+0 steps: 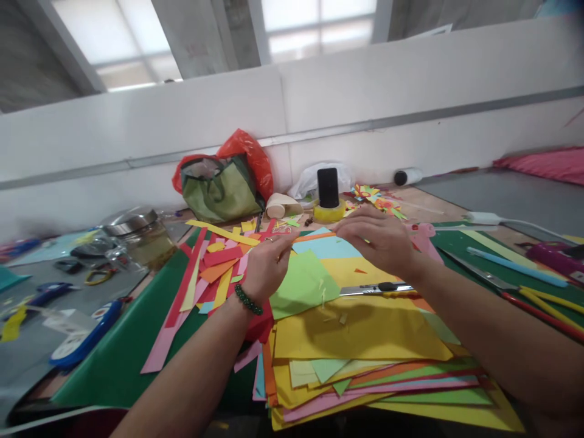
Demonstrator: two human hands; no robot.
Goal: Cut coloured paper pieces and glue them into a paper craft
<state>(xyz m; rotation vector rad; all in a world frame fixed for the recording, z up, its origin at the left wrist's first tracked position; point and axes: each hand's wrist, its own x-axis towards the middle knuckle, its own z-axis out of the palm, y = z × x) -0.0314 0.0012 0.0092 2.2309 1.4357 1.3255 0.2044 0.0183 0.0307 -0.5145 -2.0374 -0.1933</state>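
**Two hands at an orange strip over a heap of coloured paper**

The left hand, with a dark bead bracelet on its wrist, and the right hand hover close together above the middle of the tabletop. A thin orange strip runs between them. The left grip is narrow, with the fingertips pinched on the strip's 9 o'clock end. The right hand lies palm down at the 3 o'clock end, and its back hides the fingers, so I cannot tell whether that grip closes on the strip.

Right under the strip lie a light blue sheet and a light green sheet. Both sit on top of a thick, untidy paper stack that spreads toward 6 o'clock. A utility knife rests on the stack just under the right wrist. At 9 o'clock of the left hand, loose paper strips in red, pink, yellow and orange spill over a green cutting mat.

At 12 o'clock of the hands a black phone stands upright in a yellow tape roll. At 11 o'clock a green bag sits against the wall, inside a red plastic bag. A glass jar with a metal lid stands at 10 o'clock. Far out at 8 o'clock a blue tape dispenser lies on the grey surface. Pencils lie at 3 o'clock, well apart from the hands.
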